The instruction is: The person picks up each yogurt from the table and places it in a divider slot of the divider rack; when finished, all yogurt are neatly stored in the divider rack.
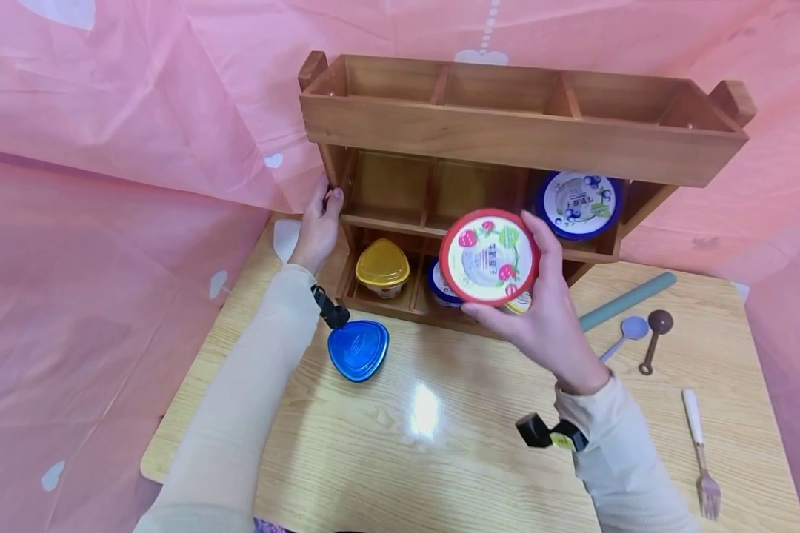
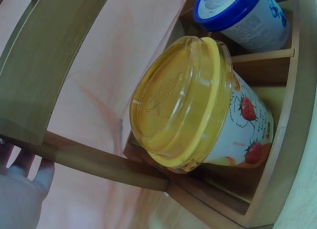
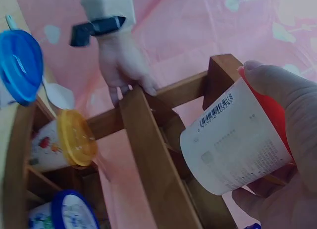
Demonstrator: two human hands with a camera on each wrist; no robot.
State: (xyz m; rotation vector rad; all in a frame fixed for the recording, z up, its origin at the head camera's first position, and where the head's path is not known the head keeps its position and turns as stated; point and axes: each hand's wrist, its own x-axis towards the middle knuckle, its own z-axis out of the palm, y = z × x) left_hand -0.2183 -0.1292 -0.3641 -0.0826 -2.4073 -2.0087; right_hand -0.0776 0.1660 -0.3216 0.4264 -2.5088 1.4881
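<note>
My right hand [image 1: 547,311] grips a red-lidded strawberry cup [image 1: 488,257] in front of the middle of the wooden rack [image 1: 507,137]. In the right wrist view the cup's white side with a barcode [image 3: 233,145] shows between thumb and fingers. My left hand [image 1: 318,226] holds the rack's left upright [image 3: 148,155], fingers curled round it. A yellow-lidded cup [image 1: 382,268] lies in the lower left compartment, filling the left wrist view [image 2: 193,105]. A blue-lidded cup [image 1: 578,204] lies in the middle right compartment. Another blue-lidded cup [image 1: 440,287] is partly hidden behind the red one.
A blue-lidded container [image 1: 358,349] sits on the wooden table [image 1: 440,451] by my left forearm. A teal stick [image 1: 627,300], a lilac spoon [image 1: 623,334], a brown scoop [image 1: 655,339] and a white-handled fork [image 1: 700,451] lie at the right. Pink sheeting [image 1: 107,185] surrounds the table.
</note>
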